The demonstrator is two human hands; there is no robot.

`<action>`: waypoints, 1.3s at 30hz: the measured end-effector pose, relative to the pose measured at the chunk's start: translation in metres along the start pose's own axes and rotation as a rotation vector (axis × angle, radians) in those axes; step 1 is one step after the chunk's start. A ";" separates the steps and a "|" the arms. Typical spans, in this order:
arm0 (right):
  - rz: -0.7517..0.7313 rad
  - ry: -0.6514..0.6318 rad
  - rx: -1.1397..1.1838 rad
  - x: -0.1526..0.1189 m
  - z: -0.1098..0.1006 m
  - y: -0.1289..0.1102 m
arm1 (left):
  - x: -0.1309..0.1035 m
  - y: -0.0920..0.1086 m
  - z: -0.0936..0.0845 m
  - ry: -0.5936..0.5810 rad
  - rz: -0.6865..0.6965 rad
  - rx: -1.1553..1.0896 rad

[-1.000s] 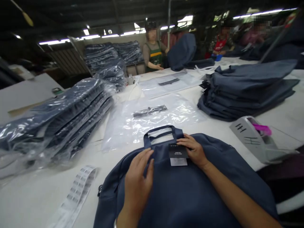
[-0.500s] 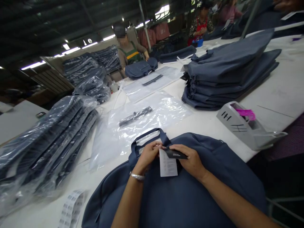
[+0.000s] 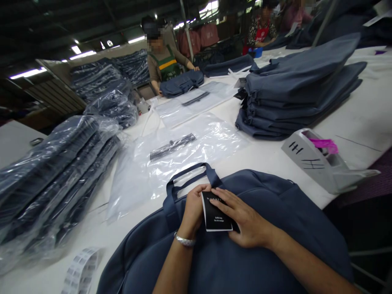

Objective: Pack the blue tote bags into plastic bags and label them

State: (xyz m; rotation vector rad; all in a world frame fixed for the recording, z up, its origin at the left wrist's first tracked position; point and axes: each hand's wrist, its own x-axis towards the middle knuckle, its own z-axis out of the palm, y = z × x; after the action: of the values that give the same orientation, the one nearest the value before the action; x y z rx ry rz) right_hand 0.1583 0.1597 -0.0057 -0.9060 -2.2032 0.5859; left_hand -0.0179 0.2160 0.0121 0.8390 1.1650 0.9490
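Observation:
A navy duffle bag (image 3: 232, 265) lies in front of me, its handle (image 3: 196, 170) standing up at the far side. Over the bag is a black hang tag (image 3: 218, 220) with white print, its pale inner page showing at the edges. My left hand (image 3: 193, 208) pinches the tag's upper left edge, a silver bracelet on the wrist. Across the tag's upper right lie the fingers of my right hand (image 3: 241, 216), with the thumb at its lower right corner. Both hands are closed on the tag; the fingertips of the left are partly hidden.
Clear plastic bags (image 3: 180, 159) lie flat beyond the duffle bag. Wrapped bags (image 3: 61, 171) are piled left, above a label roll (image 3: 81, 269). At right stand a stack of navy bags (image 3: 294, 98) and a grey tape dispenser (image 3: 318, 163). A co-worker (image 3: 167, 65) handles another bag across the table.
The tag was lifted with its white printed page showing; now its black front faces up, folded flat. My right hand has moved over it. Across the table, the co-worker's hands have shifted.

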 end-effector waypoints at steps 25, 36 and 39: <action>0.613 0.682 0.302 0.018 0.012 0.019 | 0.000 -0.002 0.000 0.020 0.660 0.640; 0.445 0.400 0.297 0.024 -0.021 0.021 | 0.005 -0.001 -0.009 0.011 0.625 0.497; 0.522 0.669 0.336 0.015 -0.017 0.031 | 0.003 0.002 -0.009 0.138 0.571 0.405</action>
State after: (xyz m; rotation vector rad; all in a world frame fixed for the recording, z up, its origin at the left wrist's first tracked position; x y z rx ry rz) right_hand 0.1760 0.1936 -0.0070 -1.2722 -1.2315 0.7300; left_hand -0.0267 0.2206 0.0112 1.5039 1.2848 1.2660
